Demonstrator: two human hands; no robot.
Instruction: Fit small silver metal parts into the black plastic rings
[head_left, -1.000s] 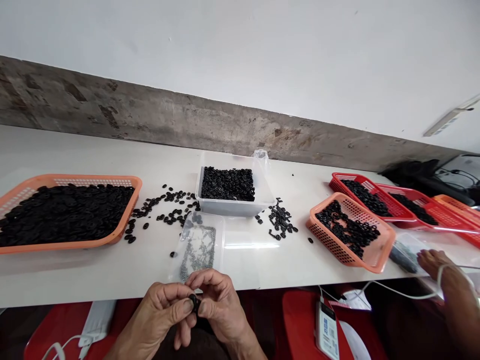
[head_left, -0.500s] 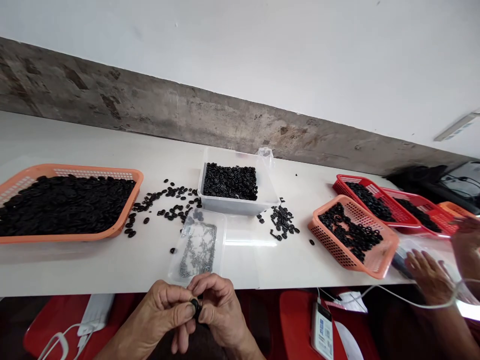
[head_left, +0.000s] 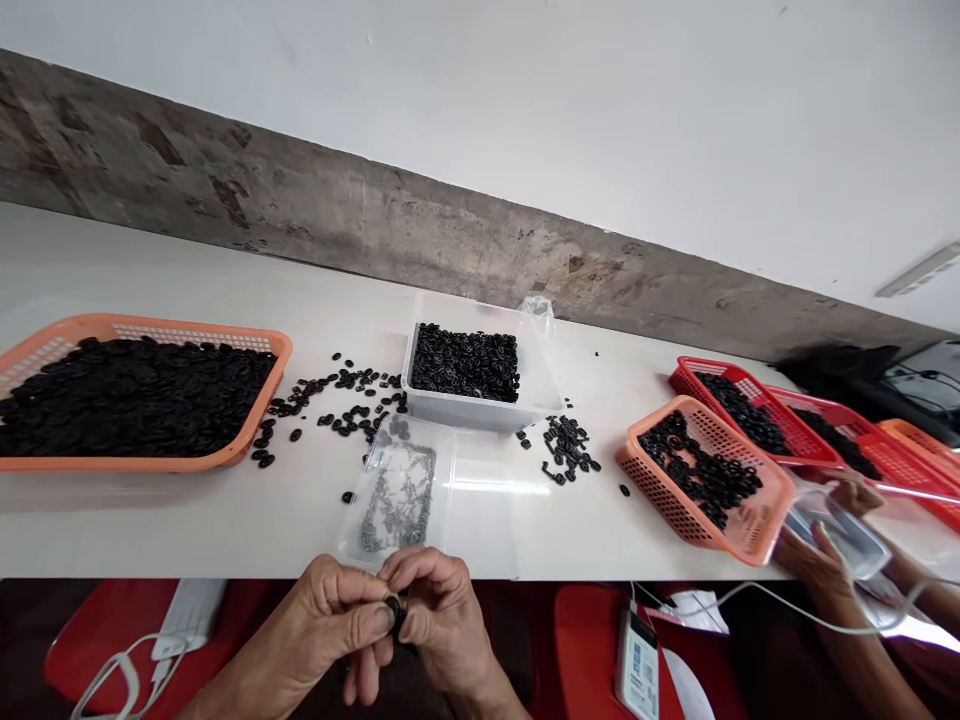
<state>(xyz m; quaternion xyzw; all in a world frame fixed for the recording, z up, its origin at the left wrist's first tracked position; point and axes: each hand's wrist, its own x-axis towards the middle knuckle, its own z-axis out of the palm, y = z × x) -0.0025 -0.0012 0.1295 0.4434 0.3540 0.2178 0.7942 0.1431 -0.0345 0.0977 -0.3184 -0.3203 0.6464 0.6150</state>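
Note:
At the table's front edge, my left hand (head_left: 337, 622) pinches a small black oval piece (head_left: 394, 612) between thumb and forefinger. My right hand (head_left: 444, 618) closes on the same piece from the other side, its thumb and forefinger bent round it. Just beyond my fingers lies a shallow clear tray (head_left: 442, 490) with many tiny silvery metal parts (head_left: 397, 495). Behind it stands a translucent white bin (head_left: 480, 412) partly filled with small black pieces (head_left: 465, 362). The finer detail of the held piece is hidden by my fingers.
A large orange basket (head_left: 279, 375) full of black pieces stands at left. Loose black pieces (head_left: 568, 445) lie around the bin. At right are a smaller orange basket (head_left: 776, 510), red baskets (head_left: 810, 440), and another person's hands (head_left: 821, 560) holding a clear container (head_left: 862, 545).
My hands keep their grip on the black piece, almost unmoved. At right, the other person's hands have come together round a clear container. The view has shifted slightly.

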